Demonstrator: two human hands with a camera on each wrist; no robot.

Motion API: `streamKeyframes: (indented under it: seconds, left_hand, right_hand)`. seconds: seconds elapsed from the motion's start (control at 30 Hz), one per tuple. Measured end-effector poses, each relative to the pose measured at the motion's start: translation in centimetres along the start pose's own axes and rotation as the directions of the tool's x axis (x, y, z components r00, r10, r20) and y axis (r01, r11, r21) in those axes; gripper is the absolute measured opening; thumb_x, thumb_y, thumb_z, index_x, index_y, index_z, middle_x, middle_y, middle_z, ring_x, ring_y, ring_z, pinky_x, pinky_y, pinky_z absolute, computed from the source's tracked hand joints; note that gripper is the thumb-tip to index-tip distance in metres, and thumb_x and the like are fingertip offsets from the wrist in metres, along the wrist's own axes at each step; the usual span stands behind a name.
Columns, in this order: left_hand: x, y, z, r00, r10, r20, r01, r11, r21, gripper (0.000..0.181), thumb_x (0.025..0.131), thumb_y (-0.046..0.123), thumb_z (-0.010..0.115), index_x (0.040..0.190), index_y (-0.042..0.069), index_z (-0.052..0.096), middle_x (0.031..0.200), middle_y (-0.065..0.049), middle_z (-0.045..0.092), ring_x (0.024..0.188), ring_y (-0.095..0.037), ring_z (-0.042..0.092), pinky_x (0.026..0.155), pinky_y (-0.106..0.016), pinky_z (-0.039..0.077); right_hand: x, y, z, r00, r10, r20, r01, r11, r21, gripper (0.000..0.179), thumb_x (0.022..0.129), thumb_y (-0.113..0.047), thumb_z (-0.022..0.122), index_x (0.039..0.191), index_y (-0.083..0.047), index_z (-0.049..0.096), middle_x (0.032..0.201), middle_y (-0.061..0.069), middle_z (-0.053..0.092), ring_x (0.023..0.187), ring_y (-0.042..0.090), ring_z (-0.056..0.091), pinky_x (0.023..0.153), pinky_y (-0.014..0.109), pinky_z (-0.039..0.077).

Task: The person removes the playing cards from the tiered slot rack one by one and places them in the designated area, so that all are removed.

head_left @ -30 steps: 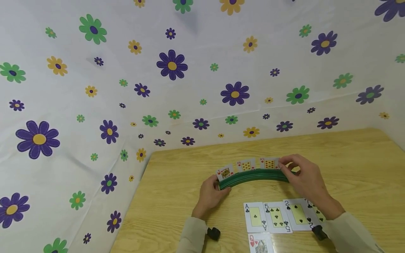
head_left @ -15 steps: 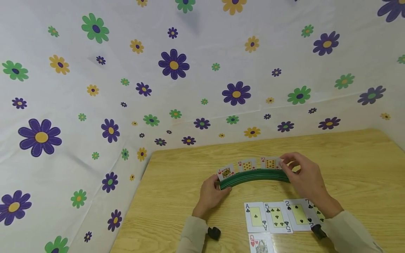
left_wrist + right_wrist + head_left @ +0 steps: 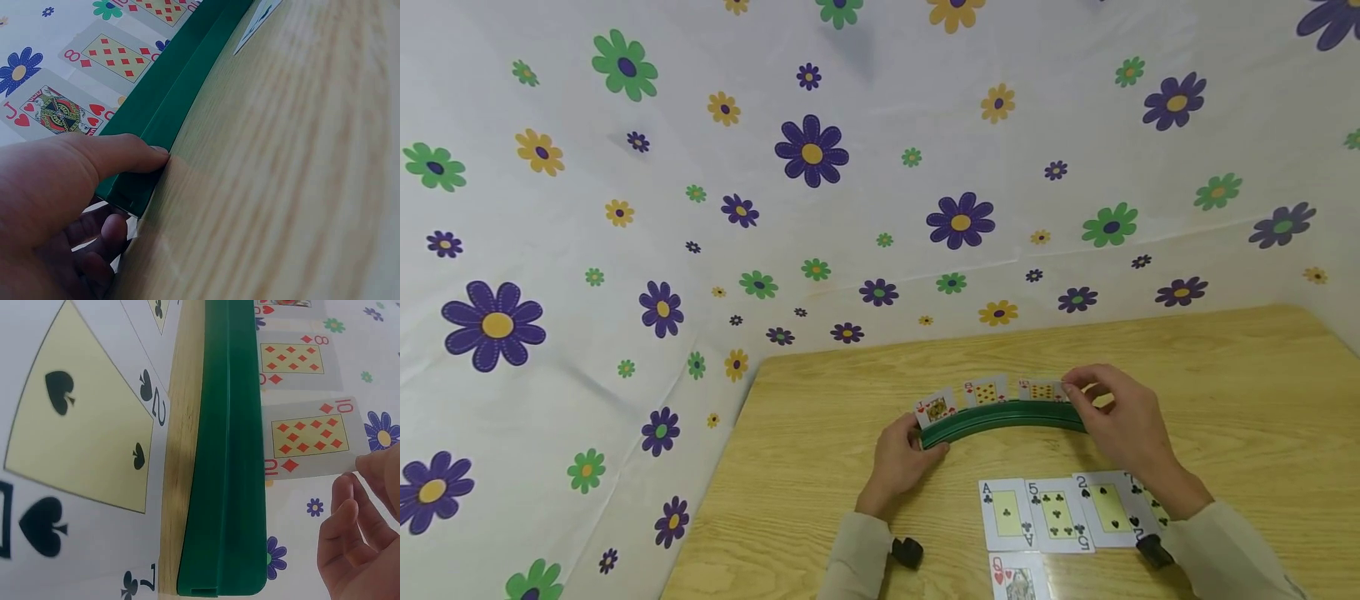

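A curved green card holder (image 3: 1007, 414) lies across the table, with the jack of hearts (image 3: 59, 112), eight of diamonds (image 3: 986, 390) and ten of diamonds (image 3: 310, 437) standing along it. My left hand (image 3: 898, 458) grips the holder's left end, thumb over the front in the left wrist view and fingers curled beneath the end. At the right, my right hand (image 3: 1123, 421) pinches the ten's outer corner between thumb and fingertip. The ten's lower edge meets the holder's back edge. In the head view that hand covers the holder's right end.
Nearer me lie face-up cards: the ace of clubs (image 3: 1006, 512), five of clubs (image 3: 1056, 514), two of spades (image 3: 1107, 507) and a black seven (image 3: 1153, 504) partly under my right wrist. Below the ace is a queen of hearts (image 3: 1018, 579). A flowered cloth (image 3: 880, 250) hangs behind the table.
The ten of diamonds has tipped or sunk lower in the holder, with its top edge lower in the head view. My left hand and the holder stay in place.
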State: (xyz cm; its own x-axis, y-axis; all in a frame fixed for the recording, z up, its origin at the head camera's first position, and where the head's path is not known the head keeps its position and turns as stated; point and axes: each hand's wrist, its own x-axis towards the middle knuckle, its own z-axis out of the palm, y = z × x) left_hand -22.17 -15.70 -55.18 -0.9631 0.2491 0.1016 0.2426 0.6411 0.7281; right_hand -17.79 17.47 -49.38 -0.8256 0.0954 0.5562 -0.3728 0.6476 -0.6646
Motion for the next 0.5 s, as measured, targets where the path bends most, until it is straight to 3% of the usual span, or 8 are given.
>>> streamKeyframes:
  seconds: [0.1, 0.5]
  left_hand:
    - [0.0, 0.0, 0.0, 1.000, 0.000, 0.000, 0.000, 1.000, -0.004, 0.045, 0.093, 0.026, 0.089, 0.131, 0.008, 0.075, 0.086, -0.002, 0.064, 0.065, -0.004, 0.046, 0.058, -0.021, 0.036]
    - [-0.1, 0.2, 0.0, 1.000, -0.004, 0.003, 0.004, 1.000, -0.012, 0.044, 0.093, 0.025, 0.088, 0.132, 0.008, 0.074, 0.087, -0.004, 0.066, 0.065, -0.004, 0.047, 0.057, -0.020, 0.037]
  right_hand:
    - [-0.1, -0.1, -0.1, 1.000, -0.008, -0.013, 0.009, 1.000, 0.019, 0.018, 0.096, 0.001, 0.080, 0.112, -0.006, 0.077, 0.104, 0.012, 0.078, 0.089, -0.008, 0.055, 0.071, 0.006, 0.047]
    - [-0.7, -0.5, -1.6, 0.999, -0.001, -0.044, 0.005, 0.997, 0.079, 0.020, 0.095, 0.005, 0.078, 0.113, -0.006, 0.076, 0.111, 0.011, 0.076, 0.095, -0.020, 0.051, 0.071, 0.006, 0.047]
